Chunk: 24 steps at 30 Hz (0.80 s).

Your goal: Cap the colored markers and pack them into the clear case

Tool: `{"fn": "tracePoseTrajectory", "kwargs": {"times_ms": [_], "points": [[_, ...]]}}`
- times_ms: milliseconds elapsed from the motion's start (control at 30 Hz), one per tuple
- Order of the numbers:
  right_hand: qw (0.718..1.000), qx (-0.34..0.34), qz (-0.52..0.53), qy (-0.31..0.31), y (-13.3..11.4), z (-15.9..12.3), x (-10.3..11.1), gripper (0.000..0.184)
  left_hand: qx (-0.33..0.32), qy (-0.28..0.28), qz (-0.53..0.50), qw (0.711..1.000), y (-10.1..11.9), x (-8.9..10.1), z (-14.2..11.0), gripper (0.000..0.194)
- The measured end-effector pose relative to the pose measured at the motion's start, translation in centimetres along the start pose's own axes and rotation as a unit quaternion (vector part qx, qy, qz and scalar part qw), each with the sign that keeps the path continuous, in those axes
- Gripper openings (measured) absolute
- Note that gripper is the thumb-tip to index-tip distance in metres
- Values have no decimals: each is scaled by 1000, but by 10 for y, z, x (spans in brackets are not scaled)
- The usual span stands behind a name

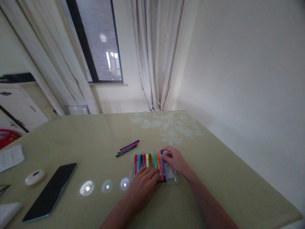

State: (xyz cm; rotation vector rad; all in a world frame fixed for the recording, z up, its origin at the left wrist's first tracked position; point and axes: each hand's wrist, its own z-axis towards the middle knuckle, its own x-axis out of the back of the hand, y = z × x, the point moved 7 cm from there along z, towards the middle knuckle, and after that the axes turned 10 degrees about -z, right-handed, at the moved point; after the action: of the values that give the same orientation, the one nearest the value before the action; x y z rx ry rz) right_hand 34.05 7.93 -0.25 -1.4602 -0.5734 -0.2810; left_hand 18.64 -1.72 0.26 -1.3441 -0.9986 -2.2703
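A clear plastic case [175, 178] lies on the table with a row of felt-tip markers [147, 159] in several colours. My right hand [175, 159] pinches the capped upper end of a blue marker [163, 170] at the right of the row. To the right of that marker, a pale bare part of the case shows. My left hand [145, 183] lies flat over the lower ends of the markers, fingers stretched out, hiding part of the case. Beyond the case, three loose markers [128, 148], purple, pink and dark green, lie side by side on the table.
A black tablet [51, 192] lies to the left on the glossy table [100, 133], near a white oval object [35, 177] and some folded paper [11, 158]. A white wall [250, 95] runs along the table's right edge. Curtains [154, 54] and a window stand behind.
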Motion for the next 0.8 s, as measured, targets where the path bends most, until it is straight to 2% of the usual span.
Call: {"fn": "tracePoseTrajectory", "kwargs": {"times_ms": [167,300,400,567,700,800], "points": [[992,44,-119,16,-8,0,-1,26,-3,-14,29,999,1,-1,-1,42],[980,65,-189,23,-8,1,0,27,-10,-14,56,998,2,-4,-1,46],[978,71,-195,11,-7,1,-1,28,-3,-14,58,998,2,-4,-1,45],[975,68,-210,4,-7,-1,-2,15,16,-20,60,998,7,-3,1,45],[978,64,-200,11,-6,-1,-1,13,3,-16,43,999,10,2,2,42],[979,59,-193,23,-7,0,1,11,15,8,14,1000,-6,14,1,37]]}}
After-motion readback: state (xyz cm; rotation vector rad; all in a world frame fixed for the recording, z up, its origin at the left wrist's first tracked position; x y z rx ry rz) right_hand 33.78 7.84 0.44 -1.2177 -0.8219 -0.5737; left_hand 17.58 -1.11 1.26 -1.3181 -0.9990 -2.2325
